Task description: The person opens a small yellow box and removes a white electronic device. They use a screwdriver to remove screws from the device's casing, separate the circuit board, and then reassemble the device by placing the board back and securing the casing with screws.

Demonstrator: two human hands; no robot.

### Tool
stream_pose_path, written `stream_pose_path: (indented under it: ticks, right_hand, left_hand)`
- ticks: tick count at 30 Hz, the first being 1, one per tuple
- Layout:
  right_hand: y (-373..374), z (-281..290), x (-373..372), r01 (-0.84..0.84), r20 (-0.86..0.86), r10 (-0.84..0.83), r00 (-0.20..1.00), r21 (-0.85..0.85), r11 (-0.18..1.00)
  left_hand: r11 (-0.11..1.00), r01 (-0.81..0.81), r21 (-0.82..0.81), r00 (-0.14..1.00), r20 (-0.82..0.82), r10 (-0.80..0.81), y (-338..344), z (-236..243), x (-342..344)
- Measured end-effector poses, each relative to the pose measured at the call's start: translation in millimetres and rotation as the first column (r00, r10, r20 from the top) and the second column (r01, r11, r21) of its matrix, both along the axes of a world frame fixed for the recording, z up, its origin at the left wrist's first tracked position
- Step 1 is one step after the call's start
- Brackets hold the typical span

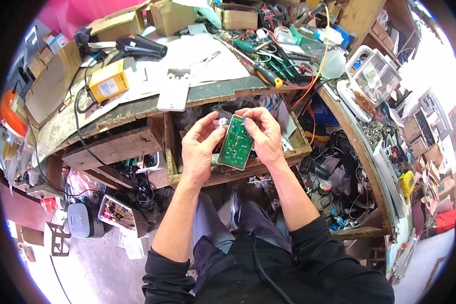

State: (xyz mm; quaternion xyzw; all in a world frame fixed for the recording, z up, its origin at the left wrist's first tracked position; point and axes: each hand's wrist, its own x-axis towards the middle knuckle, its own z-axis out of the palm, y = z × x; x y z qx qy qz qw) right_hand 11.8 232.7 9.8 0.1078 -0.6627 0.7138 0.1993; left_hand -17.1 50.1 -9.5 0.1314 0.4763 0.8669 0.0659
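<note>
Hands meet at the middle of the frame over an open wooden drawer (294,147): the left hand (200,147) and right hand (263,134) each close their grip on a green rectangular circuit board (236,143), just below the cluttered wooden desk (137,109).

Workshop corner, cluttered wooden bench

Worn L-shaped workbench (137,109) with open drawer (294,147); cardboard boxes (119,23) along back edge; grey concrete floor (96,263); pink wall (76,12) behind; bright daylight, possibly from an opening (430,61) at right
</note>
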Motion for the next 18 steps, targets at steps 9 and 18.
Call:
stream_pose_path:
  ticks: [9, 18]
  right_hand:
    - [0.2, 28.9, 0.1, 0.064, -0.137, -0.021, 0.99, 0.323, 0.944]
    - [7.1, 52.6, 9.5, 0.008, -0.115, 0.041, 0.993, 0.397, 0.918]
  left_hand:
    - [0.993, -0.015, 0.113, 1.0, 0.0, 0.015, -2.3, 4.2, 2.2]
    - [0.992, -0.036, 0.119, 0.999, -0.018, 0.038, -3.2, 7.6, 5.7]
